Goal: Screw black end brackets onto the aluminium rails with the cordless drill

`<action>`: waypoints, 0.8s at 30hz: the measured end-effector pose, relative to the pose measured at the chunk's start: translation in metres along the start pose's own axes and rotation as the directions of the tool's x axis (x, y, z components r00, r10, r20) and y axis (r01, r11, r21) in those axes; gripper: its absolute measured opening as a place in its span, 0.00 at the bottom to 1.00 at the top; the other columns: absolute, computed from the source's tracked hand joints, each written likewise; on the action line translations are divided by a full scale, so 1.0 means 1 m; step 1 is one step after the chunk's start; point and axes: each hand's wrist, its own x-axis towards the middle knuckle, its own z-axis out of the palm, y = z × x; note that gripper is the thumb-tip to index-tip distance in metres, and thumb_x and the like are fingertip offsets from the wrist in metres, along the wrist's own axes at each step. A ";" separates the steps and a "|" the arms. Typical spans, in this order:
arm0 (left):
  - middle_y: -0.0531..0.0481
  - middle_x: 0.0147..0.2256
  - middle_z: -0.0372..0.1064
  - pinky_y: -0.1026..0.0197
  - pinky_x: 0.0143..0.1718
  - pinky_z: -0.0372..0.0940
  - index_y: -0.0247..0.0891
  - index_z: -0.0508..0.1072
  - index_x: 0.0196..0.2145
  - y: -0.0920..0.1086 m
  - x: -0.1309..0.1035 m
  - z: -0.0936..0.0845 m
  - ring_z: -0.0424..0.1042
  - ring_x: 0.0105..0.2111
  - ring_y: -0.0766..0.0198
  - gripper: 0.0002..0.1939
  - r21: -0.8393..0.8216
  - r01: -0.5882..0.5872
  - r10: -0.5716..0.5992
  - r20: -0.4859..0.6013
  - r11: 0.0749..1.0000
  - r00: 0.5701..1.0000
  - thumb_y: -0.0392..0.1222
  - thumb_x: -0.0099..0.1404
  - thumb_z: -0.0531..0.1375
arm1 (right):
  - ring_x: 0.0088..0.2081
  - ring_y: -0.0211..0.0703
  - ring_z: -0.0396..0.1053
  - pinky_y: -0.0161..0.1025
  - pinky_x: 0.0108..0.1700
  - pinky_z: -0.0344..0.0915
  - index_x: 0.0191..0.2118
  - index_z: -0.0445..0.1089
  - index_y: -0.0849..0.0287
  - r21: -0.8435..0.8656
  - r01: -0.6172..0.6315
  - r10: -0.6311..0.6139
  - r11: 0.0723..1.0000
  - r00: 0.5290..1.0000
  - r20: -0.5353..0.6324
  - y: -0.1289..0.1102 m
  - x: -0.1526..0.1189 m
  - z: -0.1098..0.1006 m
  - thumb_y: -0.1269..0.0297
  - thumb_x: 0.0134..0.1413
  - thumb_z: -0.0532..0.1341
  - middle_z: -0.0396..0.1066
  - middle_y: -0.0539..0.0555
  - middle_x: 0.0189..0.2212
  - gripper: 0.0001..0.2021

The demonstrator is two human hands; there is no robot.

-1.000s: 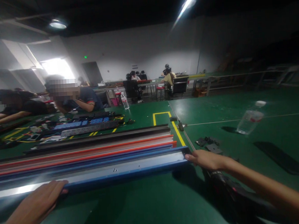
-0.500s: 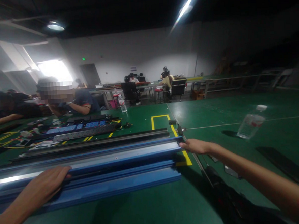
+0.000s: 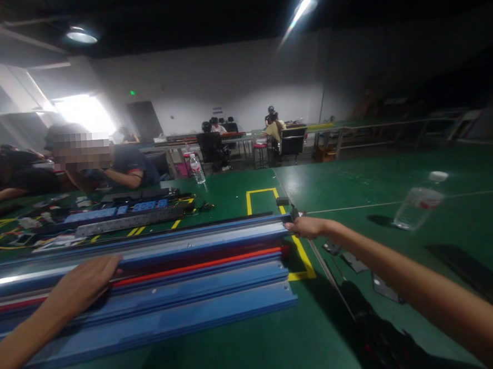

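A blue channel rail (image 3: 216, 237) runs out of frame near nine o'clock, its left end unseen, while the left hand (image 3: 88, 283) blocks a stretch of the orange-red rail (image 3: 201, 267) below. The right forearm (image 3: 406, 275) is cropped at four o'clock. At five, a dark object (image 3: 380, 326) blurs beyond recognition. The lettering on the water bottle (image 3: 415, 210) at three and the wall sign (image 3: 217, 110) near twelve is illegible.
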 end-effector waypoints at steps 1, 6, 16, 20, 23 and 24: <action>0.34 0.37 0.77 0.48 0.42 0.71 0.37 0.75 0.38 0.000 0.004 0.001 0.77 0.38 0.46 0.18 0.023 -0.015 0.015 0.003 1.000 1.000 0.37 0.61 0.46 | 0.21 0.33 0.58 0.34 0.24 0.58 0.33 0.67 0.60 0.006 -0.017 0.017 1.000 1.000 0.003 0.001 0.004 -0.002 0.48 0.69 0.51 0.63 0.47 0.24 0.21; 0.33 0.37 0.76 0.49 0.40 0.70 0.35 0.74 0.40 -0.005 0.024 0.006 0.76 0.38 0.47 0.17 0.102 -0.079 0.072 0.069 0.992 0.995 0.39 0.66 0.46 | 0.25 0.33 0.65 0.33 0.27 0.66 0.41 0.70 0.62 0.019 -0.089 0.089 0.996 0.996 0.022 0.004 0.025 -0.012 0.50 0.68 0.57 0.69 0.48 0.30 0.18; 0.34 0.43 0.75 0.51 0.44 0.68 0.33 0.71 0.43 -0.009 0.057 0.003 0.76 0.43 0.47 0.14 0.150 -0.045 0.021 0.159 0.988 0.987 0.33 0.59 0.54 | 0.41 0.43 0.74 0.44 0.41 0.74 0.52 0.70 0.61 0.074 -0.176 0.175 0.982 0.984 0.012 -0.004 0.054 -0.021 0.56 0.66 0.61 0.73 0.56 0.46 0.16; 0.37 0.38 0.76 0.53 0.41 0.67 0.35 0.70 0.40 -0.008 0.071 0.008 0.76 0.40 0.49 0.11 0.148 -0.025 0.002 0.158 0.989 0.987 0.32 0.66 0.49 | 0.41 0.43 0.74 0.45 0.42 0.74 0.53 0.69 0.61 0.084 -0.199 0.201 0.976 0.979 -0.016 -0.008 0.066 -0.025 0.56 0.66 0.61 0.73 0.56 0.47 0.16; 0.38 0.37 0.75 0.54 0.41 0.66 0.35 0.69 0.39 -0.009 0.080 0.013 0.76 0.40 0.49 0.10 0.150 -0.024 0.001 0.157 0.988 0.988 0.32 0.68 0.48 | 0.44 0.45 0.74 0.47 0.44 0.74 0.54 0.69 0.60 0.089 -0.203 0.207 0.975 0.978 -0.029 -0.010 0.075 -0.029 0.57 0.66 0.61 0.72 0.57 0.49 0.16; 0.38 0.37 0.75 0.55 0.41 0.66 0.35 0.69 0.38 -0.010 0.083 0.014 0.76 0.39 0.50 0.10 0.152 -0.025 0.001 0.158 0.988 0.988 0.32 0.68 0.48 | 0.45 0.46 0.73 0.48 0.45 0.74 0.54 0.69 0.60 0.092 -0.199 0.203 0.976 0.978 -0.038 -0.011 0.078 -0.031 0.57 0.66 0.61 0.72 0.57 0.50 0.17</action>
